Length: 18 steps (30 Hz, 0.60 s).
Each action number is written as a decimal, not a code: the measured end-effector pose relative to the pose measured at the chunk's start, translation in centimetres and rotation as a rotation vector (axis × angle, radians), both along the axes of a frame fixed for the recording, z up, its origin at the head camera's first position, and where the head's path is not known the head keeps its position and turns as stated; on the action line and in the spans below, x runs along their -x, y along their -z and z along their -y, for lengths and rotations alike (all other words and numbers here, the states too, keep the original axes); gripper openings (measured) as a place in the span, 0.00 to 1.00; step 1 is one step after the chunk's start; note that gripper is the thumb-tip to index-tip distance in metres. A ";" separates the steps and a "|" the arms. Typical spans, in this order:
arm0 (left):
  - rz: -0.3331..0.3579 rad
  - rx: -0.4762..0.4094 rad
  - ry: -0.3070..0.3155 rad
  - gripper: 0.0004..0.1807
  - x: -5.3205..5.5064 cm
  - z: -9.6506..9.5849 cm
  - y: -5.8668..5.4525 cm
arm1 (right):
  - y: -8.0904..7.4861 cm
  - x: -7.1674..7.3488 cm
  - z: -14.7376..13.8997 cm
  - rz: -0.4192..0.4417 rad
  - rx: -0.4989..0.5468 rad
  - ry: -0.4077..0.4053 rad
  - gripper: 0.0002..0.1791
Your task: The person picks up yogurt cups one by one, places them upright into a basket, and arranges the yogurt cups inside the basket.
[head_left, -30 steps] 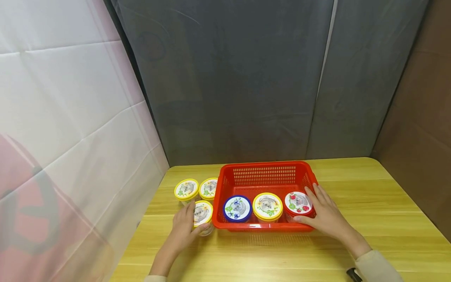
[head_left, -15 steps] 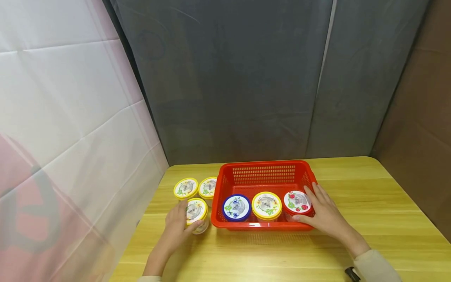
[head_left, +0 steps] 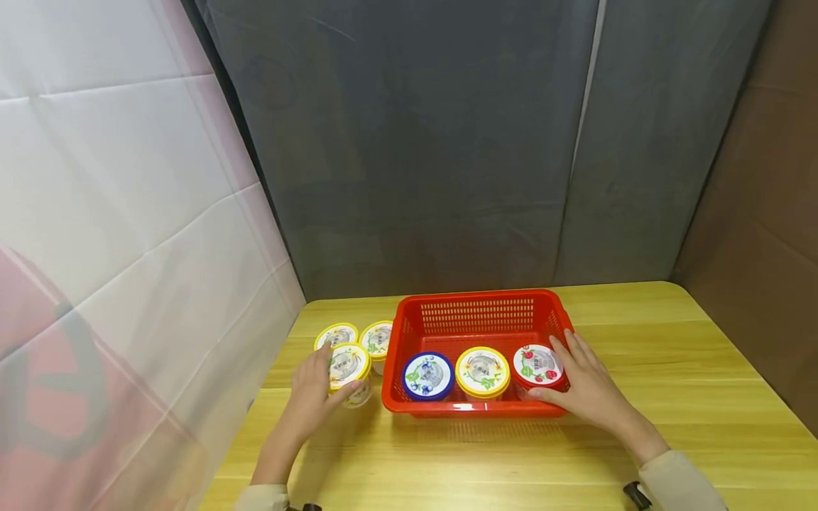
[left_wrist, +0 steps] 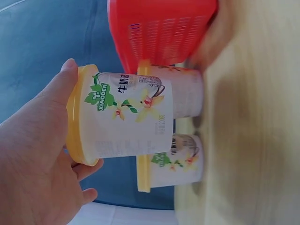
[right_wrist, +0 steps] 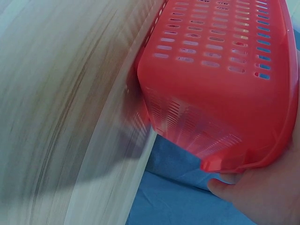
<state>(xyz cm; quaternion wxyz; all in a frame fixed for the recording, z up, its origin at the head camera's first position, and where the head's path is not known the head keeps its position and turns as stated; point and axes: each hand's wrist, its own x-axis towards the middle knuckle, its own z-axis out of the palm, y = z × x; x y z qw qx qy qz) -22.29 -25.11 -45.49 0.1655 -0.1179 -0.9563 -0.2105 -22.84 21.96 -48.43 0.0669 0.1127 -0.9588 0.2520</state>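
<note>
My left hand (head_left: 314,383) grips a white yellow-lidded cup (left_wrist: 126,110) by its lid, with vanilla flowers printed on its side. That cup is raised above the table, in front of two like it: a left cup (head_left: 335,333) partly hidden and a right cup (head_left: 377,341) beside the basket. At the right end of the red basket (head_left: 476,408), my right hand (head_left: 594,390) holds the rim corner. Its thumb lies by the red-lidded cup (head_left: 538,365). One finger shows outside the basket wall (right_wrist: 206,98) in the right wrist view.
Inside the basket, along its front, a blue-lidded cup (head_left: 428,376) and another yellow-lidded cup (head_left: 483,372) stand left of the red one. The wooden table (head_left: 460,468) meets a grey curtain (head_left: 434,156) behind, a white printed sheet (head_left: 140,199) left and a brown panel (head_left: 760,213) right.
My left hand has drawn its cup leftward away from the basket, then up and back, so it now overlaps the left rear cup. The right hand and basket hold still.
</note>
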 end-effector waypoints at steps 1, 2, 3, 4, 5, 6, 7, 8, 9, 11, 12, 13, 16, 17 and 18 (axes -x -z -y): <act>-0.001 0.001 -0.003 0.52 0.1 0.0 -0.2 | 0.0 0.0 0.0 -0.001 0.000 -0.001 0.64; -0.002 0.003 -0.007 0.52 0.2 0.0 -0.4 | 0.0 0.0 0.0 -0.003 0.000 -0.002 0.64; -0.003 0.006 -0.010 0.52 0.3 0.0 -0.6 | 0.0 0.0 0.0 -0.004 0.001 -0.002 0.64; -0.008 0.011 -0.013 0.52 0.5 0.0 -0.8 | 0.0 0.0 0.0 -0.005 0.001 -0.002 0.64; -0.012 0.015 -0.014 0.52 0.6 0.0 -1.0 | 0.0 0.0 0.0 -0.006 0.002 -0.002 0.64; -0.014 0.017 -0.018 0.53 0.7 0.0 -1.2 | 0.0 0.0 0.0 -0.005 0.002 -0.001 0.64; -0.019 0.019 -0.019 0.53 0.9 -0.1 -1.3 | 0.0 0.0 0.0 -0.005 0.003 0.000 0.64; -0.021 0.021 -0.020 0.53 1.0 0.0 -1.5 | 0.0 0.0 0.0 -0.005 0.003 0.000 0.64; -0.023 0.022 -0.020 0.53 1.1 -0.1 -1.7 | 0.0 0.0 0.0 -0.004 0.004 0.000 0.64; -0.023 0.022 -0.020 0.53 1.3 -0.1 -2.1 | -0.1 0.0 0.0 -0.005 0.007 0.001 0.64; -0.021 0.021 -0.020 0.53 1.4 -0.1 -2.2 | -0.1 0.0 0.0 -0.006 0.007 0.000 0.64; -0.017 0.020 -0.018 0.53 1.5 -0.1 -2.4 | -0.1 0.0 0.1 -0.007 0.008 0.000 0.64; -0.006 0.017 -0.016 0.52 1.9 -0.3 -3.0 | 0.0 0.0 0.1 -0.012 0.005 0.001 0.63; -0.002 0.017 -0.015 0.52 2.0 -0.3 -3.1 | 0.0 0.0 0.1 -0.013 0.004 0.001 0.63; -0.001 0.018 -0.014 0.52 2.1 -0.4 -3.3 | 0.0 -0.1 0.1 -0.014 0.003 0.002 0.63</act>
